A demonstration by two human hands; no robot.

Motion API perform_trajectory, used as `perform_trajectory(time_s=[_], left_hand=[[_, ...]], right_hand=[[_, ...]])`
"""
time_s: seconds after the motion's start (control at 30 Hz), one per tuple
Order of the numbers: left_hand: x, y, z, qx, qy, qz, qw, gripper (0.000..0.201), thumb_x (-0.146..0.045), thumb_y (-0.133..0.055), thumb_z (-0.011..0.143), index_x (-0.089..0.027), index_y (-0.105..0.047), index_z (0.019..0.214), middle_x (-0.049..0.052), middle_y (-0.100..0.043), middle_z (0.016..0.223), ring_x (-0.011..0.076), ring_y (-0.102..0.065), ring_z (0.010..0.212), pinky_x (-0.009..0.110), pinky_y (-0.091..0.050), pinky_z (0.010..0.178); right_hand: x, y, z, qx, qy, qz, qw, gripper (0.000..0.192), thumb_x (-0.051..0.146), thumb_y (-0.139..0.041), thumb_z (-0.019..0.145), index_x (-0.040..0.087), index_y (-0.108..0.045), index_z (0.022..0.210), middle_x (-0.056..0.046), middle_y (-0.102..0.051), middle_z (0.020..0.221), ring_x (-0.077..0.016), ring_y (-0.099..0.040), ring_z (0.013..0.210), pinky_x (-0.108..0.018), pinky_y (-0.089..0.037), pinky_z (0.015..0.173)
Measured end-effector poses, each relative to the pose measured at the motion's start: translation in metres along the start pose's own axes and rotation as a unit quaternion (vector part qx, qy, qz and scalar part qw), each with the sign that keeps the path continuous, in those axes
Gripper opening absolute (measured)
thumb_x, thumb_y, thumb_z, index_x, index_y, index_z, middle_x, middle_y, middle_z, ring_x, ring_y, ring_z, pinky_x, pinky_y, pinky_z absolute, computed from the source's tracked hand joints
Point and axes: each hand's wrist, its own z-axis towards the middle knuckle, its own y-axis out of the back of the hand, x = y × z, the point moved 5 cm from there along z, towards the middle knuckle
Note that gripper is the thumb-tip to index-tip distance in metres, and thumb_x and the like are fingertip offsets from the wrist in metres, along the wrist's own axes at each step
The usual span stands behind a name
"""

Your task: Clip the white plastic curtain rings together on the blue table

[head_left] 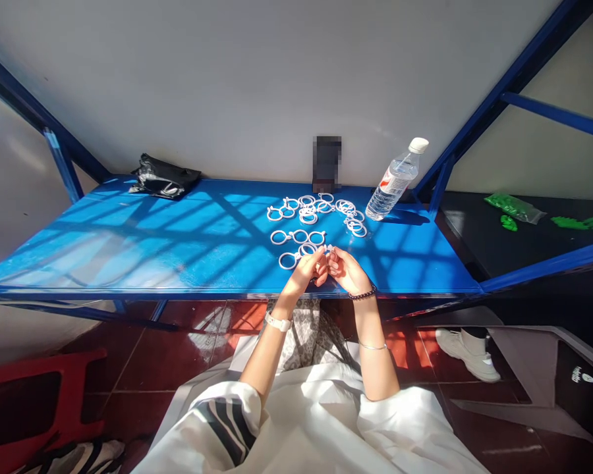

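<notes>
Tiny pale piece between your fingertips, loose rings all around it

So you've got a small pale piece (329,248) up at the tips of both hands, and your fingers hide most of it. I honestly can't tell which way it points or how its long axis runs; just a whitish bit pokes out at the far side of your fingers. The white rings (279,237) are easier to read: they look flat on the table (217,243), and the one in the middle row's left end has its little eyelet pointing right.

Your left grip (307,269) and right grip (347,269) nearly meet, thumbs and fingers pinched in on that piece from either side. It sits right between them, at the fingertips and well out from the palms. A couple of overlapping rings are just beside your left fingers, partly tucked behind them, and the other rings spread out beyond.

Edge-wise, your hands are over the table close to its front edge, with your wrists out around the rim. The roomiest way to go is left, a wide stretch of blue up to the black bag (164,178). Right has a smaller stretch before the side edge. Straight ahead you've got rings, then a dark object (327,164) by the wall, with the water bottle (394,183) farther right.
</notes>
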Motion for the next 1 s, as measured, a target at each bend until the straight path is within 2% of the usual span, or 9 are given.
perform_trajectory(time_s=[0.1, 0.23, 0.4, 0.57, 0.73, 0.83, 1.0], left_hand=[[0.001, 0.002, 0.001, -0.011, -0.011, -0.004, 1.0, 0.05, -0.055, -0.045, 0.09, -0.019, -0.038, 0.056, -0.004, -0.037, 0.042, 0.0079, -0.04, 0.036, 0.025, -0.027, 0.043], [0.001, 0.006, 0.003, -0.038, -0.032, 0.001, 0.999, 0.044, -0.054, -0.047, 0.089, -0.018, -0.047, 0.063, -0.004, -0.04, 0.04, 0.0082, -0.037, 0.034, 0.025, -0.026, 0.042], [0.002, 0.011, 0.006, -0.065, -0.068, -0.013, 0.995, 0.04, -0.057, -0.056, 0.082, -0.018, -0.053, 0.073, -0.005, -0.042, 0.039, 0.0083, -0.037, 0.033, 0.023, -0.025, 0.039], [-0.002, 0.012, 0.005, -0.088, -0.096, -0.013, 0.991, 0.039, -0.055, -0.062, 0.079, -0.017, -0.055, 0.077, -0.006, -0.042, 0.041, 0.008, -0.039, 0.034, 0.022, -0.028, 0.039], [-0.003, 0.016, 0.003, -0.118, -0.123, -0.024, 0.985, 0.037, -0.052, -0.067, 0.077, -0.016, -0.058, 0.078, -0.007, -0.042, 0.045, 0.0068, -0.041, 0.039, 0.021, -0.029, 0.041], [-0.003, 0.02, 0.003, -0.135, -0.141, -0.008, 0.981, 0.035, -0.049, -0.069, 0.077, -0.015, -0.062, 0.083, -0.006, -0.042, 0.046, 0.0068, -0.042, 0.041, 0.021, -0.031, 0.043], [-0.004, 0.02, 0.002, -0.136, -0.153, 0.013, 0.979, 0.035, -0.049, -0.071, 0.075, -0.015, -0.063, 0.079, -0.006, -0.044, 0.046, 0.006, -0.04, 0.041, 0.021, -0.03, 0.042]], right_hand=[[0.0, 0.0, 0.0, 0.002, -0.008, 0.026, 1.0, 0.019, 0.026, -0.071, 0.077, 0.018, -0.055, 0.069, 0.005, -0.049, 0.057, -0.0054, -0.039, 0.048, -0.016, -0.034, 0.04], [0.001, -0.002, -0.001, 0.014, -0.013, 0.058, 0.998, 0.019, 0.024, -0.067, 0.08, 0.019, -0.054, 0.067, 0.005, -0.045, 0.055, -0.006, -0.034, 0.046, -0.015, -0.035, 0.038], [0.001, -0.003, -0.002, -0.008, -0.024, 0.072, 0.997, 0.017, 0.019, -0.056, 0.086, 0.018, -0.055, 0.069, 0.004, -0.049, 0.057, -0.0055, -0.033, 0.044, -0.015, -0.036, 0.04], [0.0, 0.0, -0.001, -0.017, -0.019, 0.054, 0.998, 0.014, 0.019, -0.055, 0.086, 0.019, -0.059, 0.072, 0.003, -0.055, 0.063, -0.0075, -0.04, 0.048, -0.02, -0.038, 0.042], [0.0, 0.003, -0.001, -0.015, 0.021, 0.003, 1.0, 0.006, 0.025, -0.063, 0.083, 0.02, -0.063, 0.078, 0.001, -0.064, 0.073, -0.0071, -0.049, 0.053, -0.019, -0.044, 0.048], [0.0, 0.005, -0.002, -0.026, 0.042, -0.012, 0.999, 0.003, 0.025, -0.065, 0.08, 0.023, -0.067, 0.081, 0.001, -0.069, 0.083, -0.0087, -0.056, 0.06, -0.021, -0.049, 0.055], [0.002, 0.001, -0.002, -0.022, 0.06, -0.025, 0.998, 0.01, 0.03, -0.064, 0.08, 0.026, -0.07, 0.087, 0.002, -0.07, 0.094, -0.0123, -0.064, 0.078, -0.025, -0.054, 0.069]])
